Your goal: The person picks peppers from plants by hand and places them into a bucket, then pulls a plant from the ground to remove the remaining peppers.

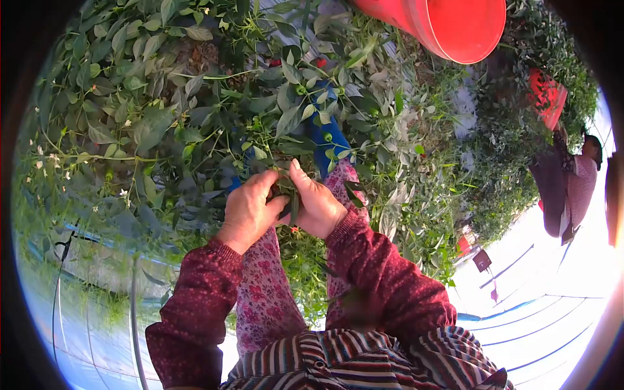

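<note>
Head view shows my bent arms meeting mid-scene, left hand [249, 207] and right hand [316, 203] pressed together, fingers curled closed on a leafy stem [286, 188] between them.

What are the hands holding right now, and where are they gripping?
Both the left hand and right hand pinch a leafy green stem of the plant between them; the exact grip point is hidden by fingers.

Greenhouse: pepper plants [195, 110]; plastic sheeting [539, 325]
</note>
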Available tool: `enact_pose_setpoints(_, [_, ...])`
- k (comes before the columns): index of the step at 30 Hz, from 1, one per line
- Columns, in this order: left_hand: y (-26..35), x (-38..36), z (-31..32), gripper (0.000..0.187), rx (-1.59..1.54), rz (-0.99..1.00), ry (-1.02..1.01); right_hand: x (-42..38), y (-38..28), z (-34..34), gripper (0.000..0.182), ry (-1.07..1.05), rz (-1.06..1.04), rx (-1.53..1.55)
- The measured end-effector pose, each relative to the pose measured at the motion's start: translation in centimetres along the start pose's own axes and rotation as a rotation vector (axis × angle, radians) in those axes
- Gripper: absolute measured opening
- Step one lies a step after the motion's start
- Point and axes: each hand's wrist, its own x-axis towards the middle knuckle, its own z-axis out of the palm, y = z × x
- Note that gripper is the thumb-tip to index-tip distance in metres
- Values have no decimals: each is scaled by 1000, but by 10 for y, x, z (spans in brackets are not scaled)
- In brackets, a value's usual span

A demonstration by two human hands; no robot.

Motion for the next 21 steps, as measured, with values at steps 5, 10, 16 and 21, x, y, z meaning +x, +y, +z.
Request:
enact_pose_setpoints(5, [-9,-8,-6,18,-156,-106,-26,-13,4,15,44,131,-11,77])
enact_pose_setpoints(10, [-8,-27,-26,16,-692,-218,-311,-20,25,6,24,134,65,72])
enact_pose_setpoints(16, [-28,-18,1,17,-486,-112,-194,4,12,7,16,280,-26,-147])
enact_pose_setpoints(21, [-31,-8,-7,27,-568,-173,-172,2,9,-4,16,231,-119,-158])
